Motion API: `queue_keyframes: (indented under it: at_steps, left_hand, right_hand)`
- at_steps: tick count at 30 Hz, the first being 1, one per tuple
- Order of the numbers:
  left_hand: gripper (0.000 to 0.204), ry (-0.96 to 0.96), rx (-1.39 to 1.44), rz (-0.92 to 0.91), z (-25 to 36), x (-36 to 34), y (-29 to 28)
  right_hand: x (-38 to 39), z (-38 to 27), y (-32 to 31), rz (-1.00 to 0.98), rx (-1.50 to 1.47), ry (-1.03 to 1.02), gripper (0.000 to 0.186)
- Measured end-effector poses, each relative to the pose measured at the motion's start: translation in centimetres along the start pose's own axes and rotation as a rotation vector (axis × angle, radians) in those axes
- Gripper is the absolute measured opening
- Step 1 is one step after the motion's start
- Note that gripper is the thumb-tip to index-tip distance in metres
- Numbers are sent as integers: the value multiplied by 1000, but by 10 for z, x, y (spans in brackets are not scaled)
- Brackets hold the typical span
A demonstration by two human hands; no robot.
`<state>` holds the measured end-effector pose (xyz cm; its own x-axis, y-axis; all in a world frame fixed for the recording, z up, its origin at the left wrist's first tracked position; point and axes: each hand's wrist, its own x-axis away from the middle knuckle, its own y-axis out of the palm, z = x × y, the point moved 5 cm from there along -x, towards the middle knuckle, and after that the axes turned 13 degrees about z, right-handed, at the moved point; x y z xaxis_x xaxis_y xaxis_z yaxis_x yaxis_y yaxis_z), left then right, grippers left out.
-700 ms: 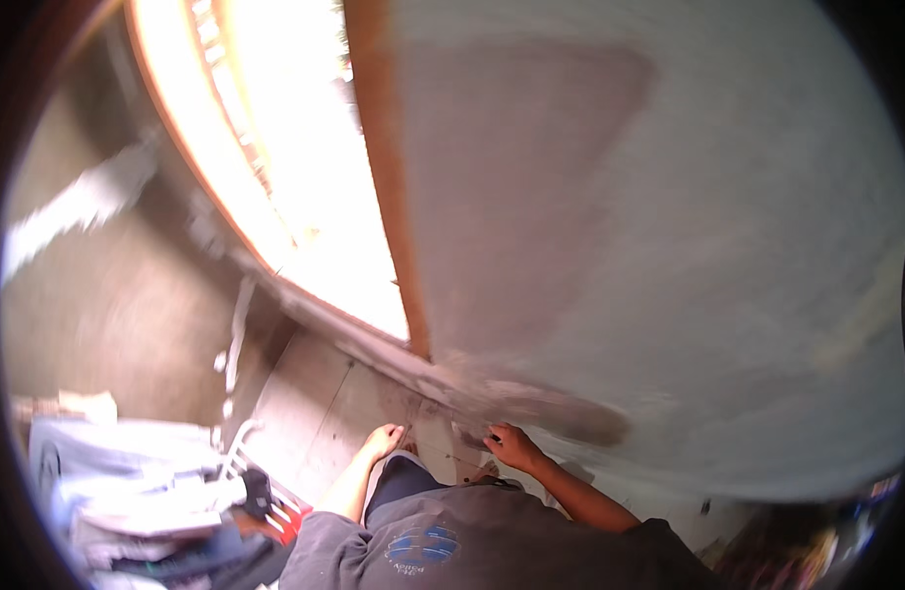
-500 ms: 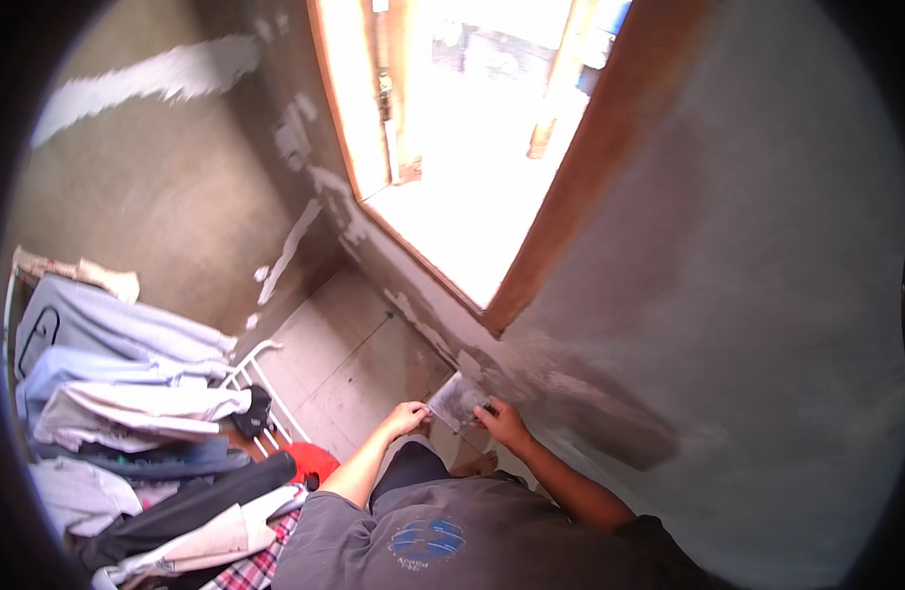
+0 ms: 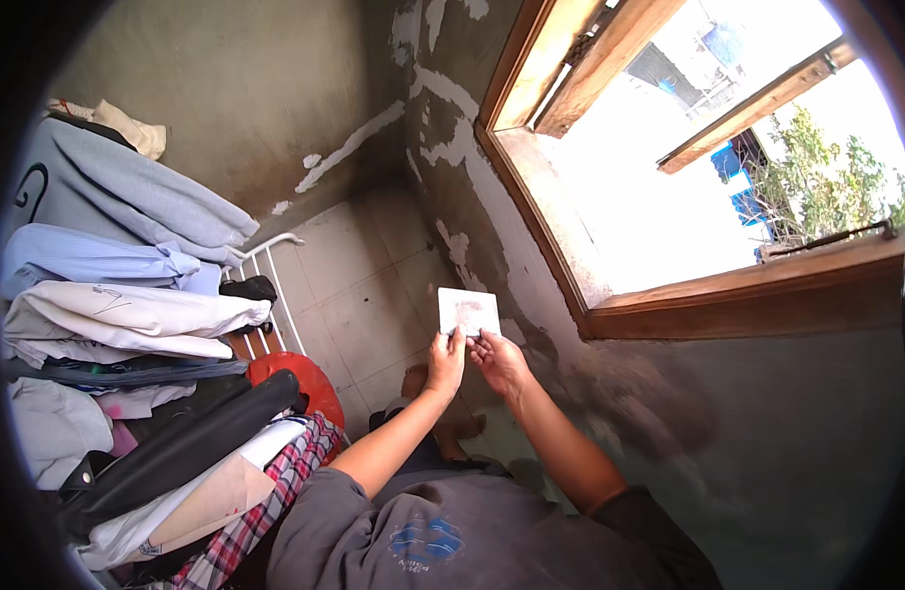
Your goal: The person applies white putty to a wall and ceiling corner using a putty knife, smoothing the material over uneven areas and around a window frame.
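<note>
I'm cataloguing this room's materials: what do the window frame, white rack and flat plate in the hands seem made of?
Window frame: wood, brown with a slight sheen; darker streaks resemble grain.
White rack: probably painted metal, judging by its slim, smooth, evenly white build.
Flat plate: perhaps metal or plastic, pale and smeared, straight-edged; brightness leaves it open.

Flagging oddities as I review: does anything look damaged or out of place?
Yes: ragged pale patches run about the wall corner left of the window frame, and a dark blotch lies below it. They make the surface look uneven; damage or repair, I cannot tell. The held pale square looks smudged.
</note>
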<state>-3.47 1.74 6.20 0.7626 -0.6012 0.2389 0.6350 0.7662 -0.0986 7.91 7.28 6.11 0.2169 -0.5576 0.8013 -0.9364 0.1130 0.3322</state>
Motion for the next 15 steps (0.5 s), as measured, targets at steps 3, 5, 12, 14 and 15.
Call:
queue_keyframes:
  at_steps: [3, 5, 12, 14, 15]
  left_hand:
    - [33, 15, 35, 130, -26, -50, 6]
    - [31, 126, 15, 178, -14, -90, 21]
    - [26, 357, -200, 316, 39, -234, 60]
    - [21, 397, -276, 344, 37, -263, 76]
    - [18, 391, -305, 333, 45, -271, 87]
  right_hand:
    - [5, 1, 18, 27, 127, 1, 24]
    - [3, -1, 8, 69, 271, -47, 28]
    - [3, 27, -123, 311, 413, -16, 39]
    - [9, 39, -164, 418, 447, 37, 40]
    - [11, 41, -179, 478, 465, 59, 41]
